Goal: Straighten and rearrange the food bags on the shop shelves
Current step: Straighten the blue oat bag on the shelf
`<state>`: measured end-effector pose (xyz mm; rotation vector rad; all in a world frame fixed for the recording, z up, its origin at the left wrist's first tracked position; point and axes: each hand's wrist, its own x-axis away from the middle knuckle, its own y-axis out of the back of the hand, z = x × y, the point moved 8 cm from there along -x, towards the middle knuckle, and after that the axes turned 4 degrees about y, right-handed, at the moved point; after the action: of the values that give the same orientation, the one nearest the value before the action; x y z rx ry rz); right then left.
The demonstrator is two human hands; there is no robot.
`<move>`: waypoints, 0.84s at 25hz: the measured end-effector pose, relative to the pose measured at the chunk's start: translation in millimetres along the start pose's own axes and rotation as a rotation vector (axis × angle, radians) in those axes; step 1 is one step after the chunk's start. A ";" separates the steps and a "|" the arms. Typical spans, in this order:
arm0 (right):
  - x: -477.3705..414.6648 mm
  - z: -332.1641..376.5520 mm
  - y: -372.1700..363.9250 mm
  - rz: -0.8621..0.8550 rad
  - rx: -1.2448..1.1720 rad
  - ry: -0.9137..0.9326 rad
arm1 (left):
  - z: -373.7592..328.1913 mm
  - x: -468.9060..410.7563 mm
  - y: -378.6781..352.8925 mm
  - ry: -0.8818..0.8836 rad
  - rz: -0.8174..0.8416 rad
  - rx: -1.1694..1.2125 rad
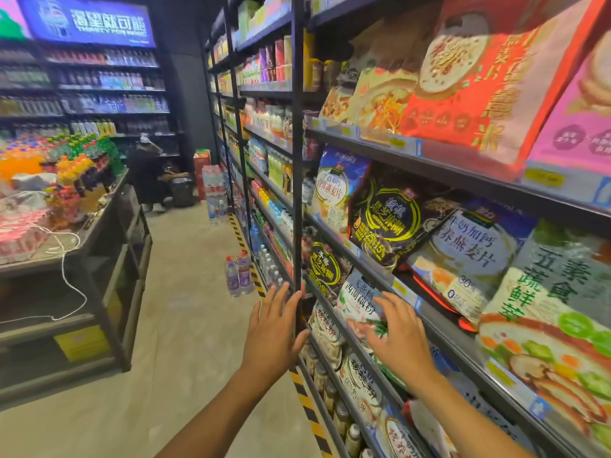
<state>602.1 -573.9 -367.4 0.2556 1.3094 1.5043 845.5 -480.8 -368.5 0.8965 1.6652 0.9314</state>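
Right now both hands are open and hold nothing. The left hand has fingers spread just beside the black post. The right hand has fingers spread in front of the white bag on a low shelf. Food bags fill the shelves along the right, near to far. A black bag leans on the middle shelf, w/ a blue and white bag just beyond it and a big red bag on the shelf above.

Handling, prob.: thin glossy plastic pouches, soft & crinkly. Contents look loose (powder or flakes), so they slump and lean rather than stand stiff. Light to moderate wt, so one hand per bag should do. The film looks slippery and a flat palm may slide. Best hold = both side edges, or top seam + btm corner, then square the bag up against its neighbour. Don't squeeze the middle: seams could pop & flakes crush.

Hard to tell:
- Whether the right fingertips touch the white bag or hover.
- Whether the left thumb touches the post.
- Rows behind the front bags are hidden.
- Lowest shelves are cut off at the btm edge, and the jars there are only partly seen.
- Near-right bags are blurred & stretched by the lens, and the price tags are unreadable.
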 end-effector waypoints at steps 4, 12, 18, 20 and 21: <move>-43.4 -14.0 -10.2 0.016 -0.011 -0.032 | 4.4 -50.2 -19.4 -0.029 0.002 0.014; -131.7 -27.9 -36.2 -0.050 0.018 -0.112 | 26.7 -169.2 -65.3 -0.108 0.035 0.133; -211.7 -20.0 -72.8 -0.106 0.012 -0.224 | 71.7 -280.0 -84.8 -0.217 0.087 0.234; -234.6 -14.4 -81.2 -0.121 0.017 -0.272 | 83.8 -315.2 -86.9 -0.239 0.098 0.290; -246.9 -11.7 -86.3 -0.132 0.017 -0.301 | 89.5 -334.5 -89.2 -0.250 0.114 0.325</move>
<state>741.3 -792.4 -329.7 0.3838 1.0775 1.2878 999.9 -801.6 -335.5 1.2830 1.5835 0.6005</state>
